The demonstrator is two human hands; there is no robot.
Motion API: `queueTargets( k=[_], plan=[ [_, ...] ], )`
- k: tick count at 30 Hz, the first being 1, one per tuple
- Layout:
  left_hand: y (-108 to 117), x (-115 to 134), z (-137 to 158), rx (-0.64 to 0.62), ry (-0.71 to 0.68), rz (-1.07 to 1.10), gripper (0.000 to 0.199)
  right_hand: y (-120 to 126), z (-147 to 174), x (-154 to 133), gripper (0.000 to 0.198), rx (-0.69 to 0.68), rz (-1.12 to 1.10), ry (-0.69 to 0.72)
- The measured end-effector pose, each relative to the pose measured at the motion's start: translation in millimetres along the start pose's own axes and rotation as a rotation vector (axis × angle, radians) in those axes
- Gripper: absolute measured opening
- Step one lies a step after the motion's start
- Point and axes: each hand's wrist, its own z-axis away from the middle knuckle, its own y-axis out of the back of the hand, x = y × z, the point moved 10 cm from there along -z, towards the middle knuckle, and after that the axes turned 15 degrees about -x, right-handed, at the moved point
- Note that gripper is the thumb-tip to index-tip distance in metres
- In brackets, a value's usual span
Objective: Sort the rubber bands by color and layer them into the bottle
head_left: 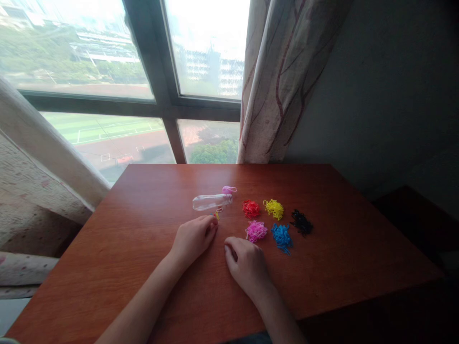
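Band chain (217, 215) projects forward from the left hand (194, 235), pinched at its fingertips. The right hand (248, 262) is apart, fingers curled; contents cannot be determined. Pink bands (256, 231) lie just beyond it.

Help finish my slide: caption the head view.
Left hand with small loops at its fingertips, right hand near a pink heap, one of five on the table.
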Motion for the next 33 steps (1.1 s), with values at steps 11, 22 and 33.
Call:
queueTargets(
  k=[11, 22, 33],
  plan=[
    [-1, 2, 2, 0.019, -0.106, 0.129, 0.013, 1, 1, -4, 0.015, 0.001, 0.022, 0.006],
    [11, 76, -12, -0.031, -0.400, 0.327, 0.010, -3, 18, -6, 0.013, -0.006, 0.056, 0.002],
    [2, 100, -36, -0.061, -0.395, 0.213, 0.012, -3, 25, -5, 0.016, 0.010, 0.007, 0.016]
  ],
)
